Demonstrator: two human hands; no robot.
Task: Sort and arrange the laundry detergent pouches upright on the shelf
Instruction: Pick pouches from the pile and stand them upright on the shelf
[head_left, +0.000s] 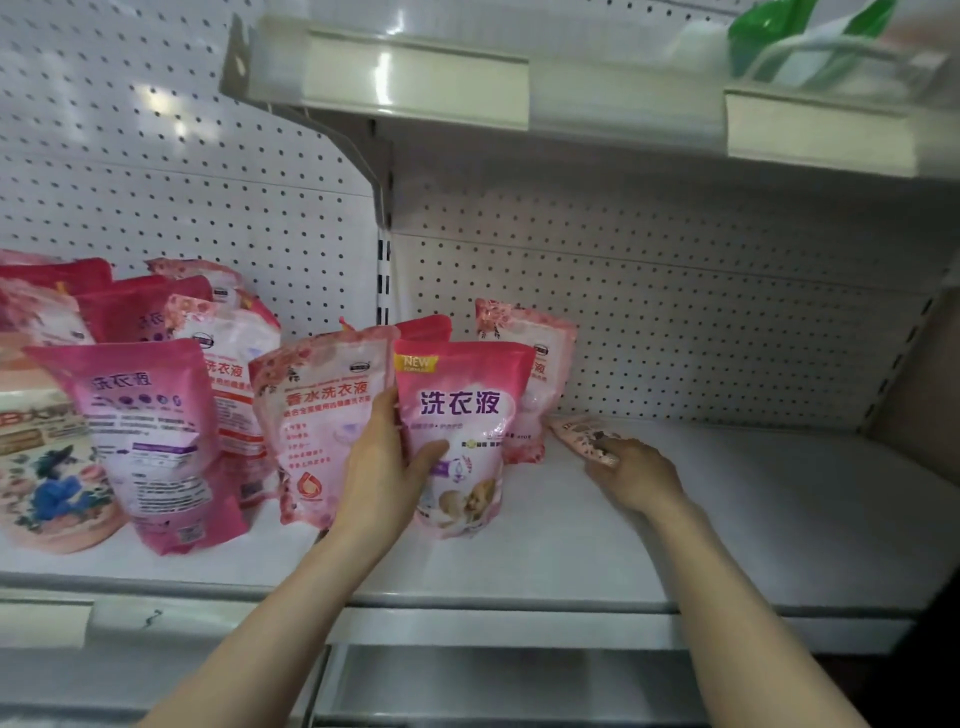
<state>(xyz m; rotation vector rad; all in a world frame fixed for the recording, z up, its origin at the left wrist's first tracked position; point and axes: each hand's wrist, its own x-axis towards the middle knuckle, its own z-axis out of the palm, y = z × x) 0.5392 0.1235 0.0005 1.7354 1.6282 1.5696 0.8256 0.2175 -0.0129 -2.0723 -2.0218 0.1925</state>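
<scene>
Pink detergent pouches stand on a white shelf (727, 545). My left hand (382, 467) sits between a floral pink pouch (317, 415) and a pink pouch marked NEW (462, 431), its thumb pressed on the NEW pouch and its fingers behind that pouch's left edge. Behind them stands another floral pouch (545, 358). My right hand (631, 475) rests on a small floral pouch (584, 434) lying flat on the shelf, fingers curled over its end. Several more pouches (150, 415) stand crowded at the left.
A pegboard back wall (675, 322) closes the shelf. An upper shelf (519, 93) overhangs, carrying a green and white pack (800, 47). A flowered box (47, 467) stands at the far left. Bare shelf surface stretches to the right of my right hand.
</scene>
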